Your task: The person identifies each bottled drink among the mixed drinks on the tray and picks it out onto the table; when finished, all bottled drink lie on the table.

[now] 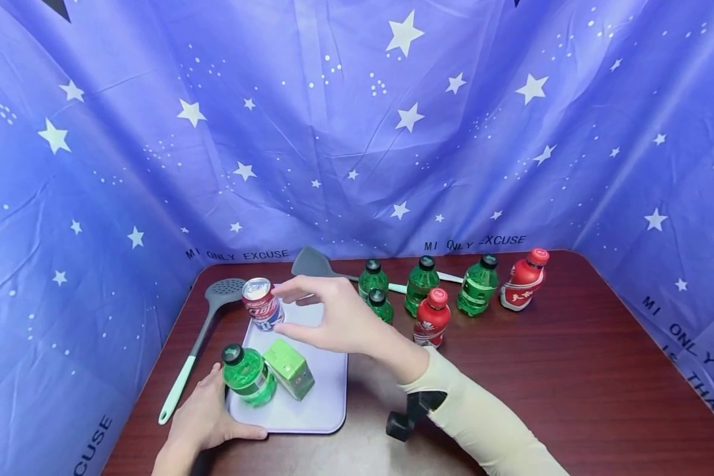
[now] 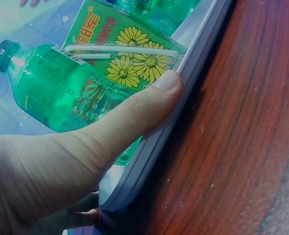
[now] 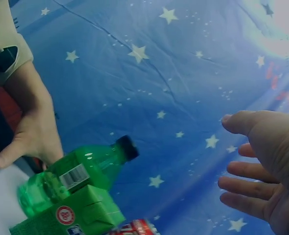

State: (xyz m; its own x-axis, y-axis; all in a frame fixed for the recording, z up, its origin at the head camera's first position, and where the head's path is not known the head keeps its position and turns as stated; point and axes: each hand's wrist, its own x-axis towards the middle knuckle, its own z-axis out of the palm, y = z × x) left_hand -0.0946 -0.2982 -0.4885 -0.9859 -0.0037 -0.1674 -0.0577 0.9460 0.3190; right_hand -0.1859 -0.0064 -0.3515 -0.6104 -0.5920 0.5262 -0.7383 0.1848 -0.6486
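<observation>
A pale lavender tray (image 1: pixel 327 396) carries a green soda bottle (image 1: pixel 248 378), a green drink carton (image 1: pixel 293 371) and a red-and-blue soda can (image 1: pixel 263 312). My left hand (image 1: pixel 205 415) grips the tray's near left corner, beside the bottle. Its thumb lies along the rim in the left wrist view, and the other fingers are partly hidden. Over the tray's far part, my right hand (image 1: pixel 342 317) has its thumb and fingers spread beside the can. In the right wrist view that hand (image 3: pixel 261 171) holds nothing, and the can (image 3: pixel 137 228) shows apart from it.
Several green bottles (image 1: pixel 477 285) and two red bottles (image 1: pixel 523 281) stand right of the tray on the dark wood table (image 1: pixel 547 383). A slotted turner (image 1: pixel 199 337) lies along the left side. Another spatula (image 1: pixel 314 263) lies behind. A starry curtain (image 1: pixel 357 132) encloses the table.
</observation>
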